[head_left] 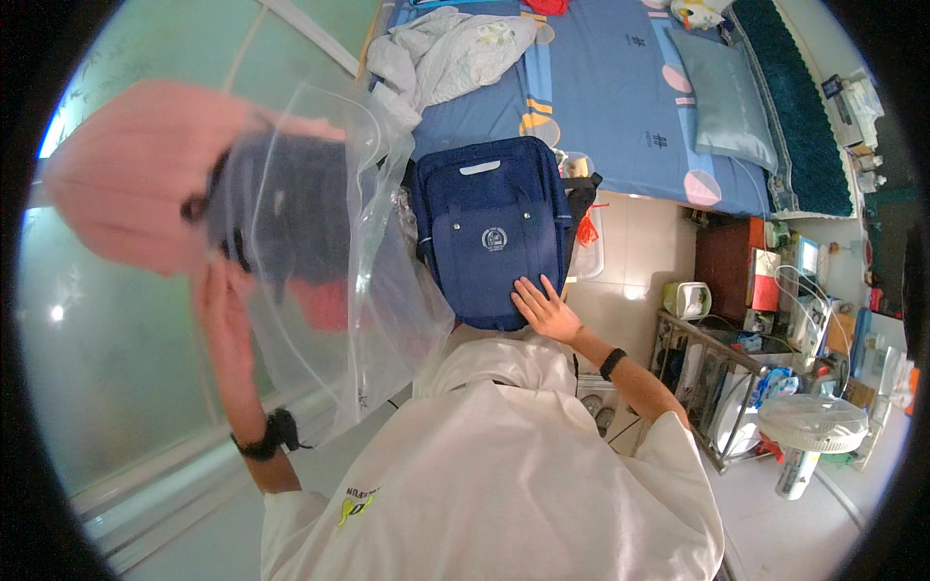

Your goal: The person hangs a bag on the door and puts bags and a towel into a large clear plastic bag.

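A navy-blue school bag (484, 276) with a white crest and a pale patch near its top rests upright against my lap. My right hand (547, 308) lies on its lower right front, fingers spread. On the left, my left hand (225, 286) is raised and closed on a pink and dark-grey cloth item (145, 174), smeared by motion. I cannot make out its kind. A clear plastic bag (358, 290) hangs between this item and the school bag, covering part of the grey portion. The left fingers are blurred and partly hidden.
A bed (610, 107) with blue patterned bedding stands ahead, bearing a grey blanket (450, 58) and a pillow (722, 102). Frosted glass panels (116, 368) line the left side. At right are a metal rack (712, 344), a fan (812, 424) and a green-white bin (688, 301).
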`<state>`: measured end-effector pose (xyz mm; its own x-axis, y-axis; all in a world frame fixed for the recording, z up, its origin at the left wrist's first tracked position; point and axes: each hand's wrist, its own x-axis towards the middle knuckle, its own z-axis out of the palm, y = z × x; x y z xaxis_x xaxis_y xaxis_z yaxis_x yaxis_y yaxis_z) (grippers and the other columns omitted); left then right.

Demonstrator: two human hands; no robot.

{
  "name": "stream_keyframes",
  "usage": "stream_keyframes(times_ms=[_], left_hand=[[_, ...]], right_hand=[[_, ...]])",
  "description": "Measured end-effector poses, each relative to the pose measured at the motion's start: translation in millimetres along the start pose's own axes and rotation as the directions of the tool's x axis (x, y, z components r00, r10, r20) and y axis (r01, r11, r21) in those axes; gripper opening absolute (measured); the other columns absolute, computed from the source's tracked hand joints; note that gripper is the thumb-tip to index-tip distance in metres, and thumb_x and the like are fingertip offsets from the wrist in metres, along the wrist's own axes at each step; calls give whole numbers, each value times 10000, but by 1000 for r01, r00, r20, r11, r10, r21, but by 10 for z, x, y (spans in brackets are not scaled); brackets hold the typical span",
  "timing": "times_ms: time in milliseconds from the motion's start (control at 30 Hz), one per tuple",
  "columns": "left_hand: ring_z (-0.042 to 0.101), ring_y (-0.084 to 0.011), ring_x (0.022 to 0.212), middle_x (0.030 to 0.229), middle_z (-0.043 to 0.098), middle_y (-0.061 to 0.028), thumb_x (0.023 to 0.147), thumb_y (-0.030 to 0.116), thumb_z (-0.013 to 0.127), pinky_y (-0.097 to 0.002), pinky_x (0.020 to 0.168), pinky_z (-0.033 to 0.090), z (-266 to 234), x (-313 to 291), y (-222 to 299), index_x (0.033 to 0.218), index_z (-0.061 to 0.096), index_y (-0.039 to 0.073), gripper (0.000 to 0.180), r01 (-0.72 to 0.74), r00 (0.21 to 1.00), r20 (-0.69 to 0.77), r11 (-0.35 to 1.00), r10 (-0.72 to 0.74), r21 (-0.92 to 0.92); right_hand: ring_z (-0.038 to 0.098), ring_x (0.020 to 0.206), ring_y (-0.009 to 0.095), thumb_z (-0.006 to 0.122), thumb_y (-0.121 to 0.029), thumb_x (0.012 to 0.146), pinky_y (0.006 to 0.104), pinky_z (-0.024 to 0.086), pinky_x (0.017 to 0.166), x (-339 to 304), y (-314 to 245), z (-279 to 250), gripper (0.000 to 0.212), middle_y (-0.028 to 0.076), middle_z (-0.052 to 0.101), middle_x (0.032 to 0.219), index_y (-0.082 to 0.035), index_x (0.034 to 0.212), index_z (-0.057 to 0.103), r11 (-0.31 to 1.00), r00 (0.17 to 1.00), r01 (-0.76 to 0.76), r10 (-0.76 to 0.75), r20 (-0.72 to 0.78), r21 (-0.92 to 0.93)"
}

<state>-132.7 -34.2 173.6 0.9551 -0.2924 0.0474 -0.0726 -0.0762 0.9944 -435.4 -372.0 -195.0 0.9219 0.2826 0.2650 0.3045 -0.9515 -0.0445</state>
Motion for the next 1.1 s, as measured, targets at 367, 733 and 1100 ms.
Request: stream_keyframes(times_ms=[367,733,1100], left_hand=[[578,-96,936,982,608,-8,1036,178,564,-275,863,458,-87,-77,-18,1139,608,64,160,-39,989,-145,989,17,-145],[463,-78,806,866,487,25,1048,201,544,-260,780,402,-56,-108,52,1032,576,90,116,-48,996,-74,995,41,-85],[373,-57,690,772,410,50,1044,245,544,-235,661,337,376,-52,117,970,556,65,196,5,956,288,982,50,-188]], right_hand=[[577,1231,320,619,-167,817,500,416,1084,708,422,-805,569,190,591,1319,45,1338,532,997,995,-41,35,-91,-68],[660,1091,339,666,69,557,486,504,1009,1407,1128,-1960,637,148,669,1178,-12,1184,594,953,867,-214,287,-408,215],[677,812,237,596,15,777,353,531,761,1056,1507,-3704,390,196,710,905,48,1164,642,789,500,-605,477,-723,102]])
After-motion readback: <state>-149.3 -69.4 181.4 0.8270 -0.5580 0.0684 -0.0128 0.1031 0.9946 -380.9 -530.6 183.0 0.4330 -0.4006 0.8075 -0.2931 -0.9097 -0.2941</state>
